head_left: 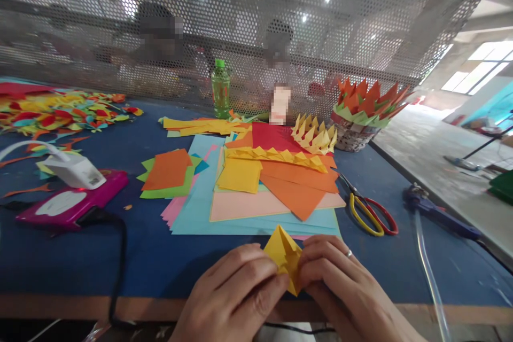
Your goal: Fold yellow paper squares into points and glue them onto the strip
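Observation:
Near the table's front edge, a piece of yellow folded paper (pixel 284 248) is held between both hands, its pointed tip facing away from me. My left hand (pixel 240 291) pinches its left side, the thumb pressing on the lower folds. On the right side, my right hand (pixel 340 275), with a ring on one finger, grips the paper with closed fingers; its thumb is mostly hidden. Just beyond lie stacked coloured sheets (pixel 240 222), a pad of yellow paper squares (pixel 239 176), orange sheets (pixel 296 187) and a strip of yellow folded points (pixel 276 156).
Scissors (pixel 371 214) and a glue gun (pixel 441 214) with a clear glue stick lie right. A paper basket (pixel 352 136), a yellow pointed ring (pixel 315 136) and a green bottle (pixel 220 88) stand behind. Left are a magenta power strip (pixel 74 200), its black cable and paper scraps (pixel 60 112).

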Tool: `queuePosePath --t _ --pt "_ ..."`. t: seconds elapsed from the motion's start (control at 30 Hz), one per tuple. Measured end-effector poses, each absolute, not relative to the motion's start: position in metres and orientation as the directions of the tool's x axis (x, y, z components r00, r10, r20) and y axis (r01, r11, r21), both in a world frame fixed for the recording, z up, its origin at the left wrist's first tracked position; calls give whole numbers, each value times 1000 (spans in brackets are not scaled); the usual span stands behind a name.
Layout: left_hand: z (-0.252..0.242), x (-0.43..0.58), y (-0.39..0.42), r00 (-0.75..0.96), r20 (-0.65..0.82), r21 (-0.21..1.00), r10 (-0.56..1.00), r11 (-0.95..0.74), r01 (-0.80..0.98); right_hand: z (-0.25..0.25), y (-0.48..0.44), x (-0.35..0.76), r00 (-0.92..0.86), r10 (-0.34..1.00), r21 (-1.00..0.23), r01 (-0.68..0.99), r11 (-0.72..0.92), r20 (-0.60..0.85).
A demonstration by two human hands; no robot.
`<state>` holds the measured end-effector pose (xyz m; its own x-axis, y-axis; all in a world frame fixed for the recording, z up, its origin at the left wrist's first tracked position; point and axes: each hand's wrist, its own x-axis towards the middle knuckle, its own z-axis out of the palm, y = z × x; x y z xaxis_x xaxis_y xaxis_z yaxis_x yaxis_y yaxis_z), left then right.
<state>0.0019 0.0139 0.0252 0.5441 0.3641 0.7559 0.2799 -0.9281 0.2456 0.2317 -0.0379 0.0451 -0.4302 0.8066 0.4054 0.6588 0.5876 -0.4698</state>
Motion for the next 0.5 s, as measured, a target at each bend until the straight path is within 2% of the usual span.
queuePosePath --t 0.2,0.27,0.5 --pt "11 3 19 564 692 179 450 -864 470 44 -42 229 -419 822 -415 717 560 386" --pt "10 4 15 559 715 143 419 -872 469 42 -42 228 -415 838 -418 731 539 353" --pt "7 -2 -7 556 719 205 416 -892 403 41 -41 221 -378 880 -507 720 475 287"
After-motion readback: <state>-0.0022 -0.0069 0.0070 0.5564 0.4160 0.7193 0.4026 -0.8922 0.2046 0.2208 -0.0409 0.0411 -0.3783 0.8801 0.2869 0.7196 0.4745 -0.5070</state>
